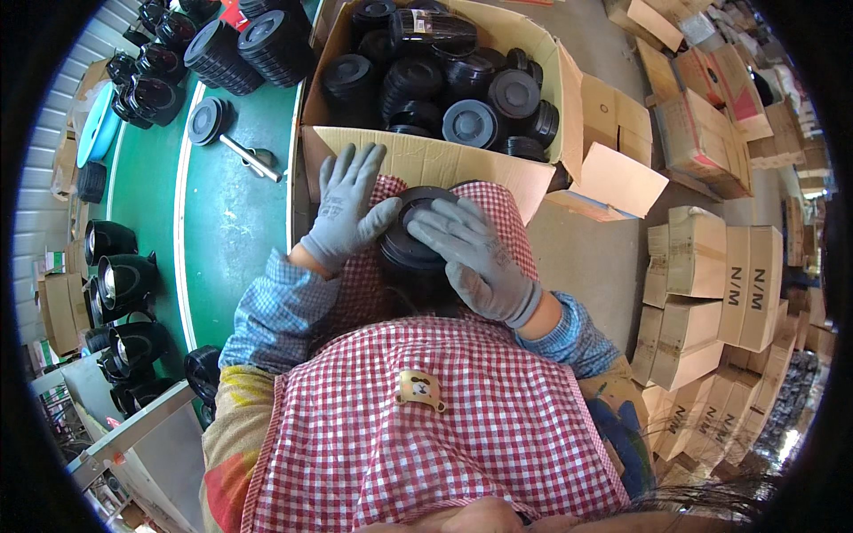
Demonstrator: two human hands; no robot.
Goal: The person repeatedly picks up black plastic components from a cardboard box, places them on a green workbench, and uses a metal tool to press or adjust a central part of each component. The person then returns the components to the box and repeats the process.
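Observation:
A round black plastic disc [410,206] with a ringed top lies between my knees, on top of what look like further black round pieces. My right hand [480,258], in a grey glove, rests flat across the disc's right side with its fingers stretched out. To the left of it my left hand [345,213], gloved alike, is raised with fingers spread and palm toward the disc. Its thumb reaches the disc's left edge; whether it touches cannot be told. Just beyond stands an open carton [426,160] filled with stacks of similar black round pieces [471,123].
At left runs a green worktable [233,195] bearing disc stacks [222,58], a single small pile [209,120], a metal tube [251,158] and glossy black housings [124,280]. Closed cartons [693,266] are stacked at right. A red checked apron [426,355] covers my lap.

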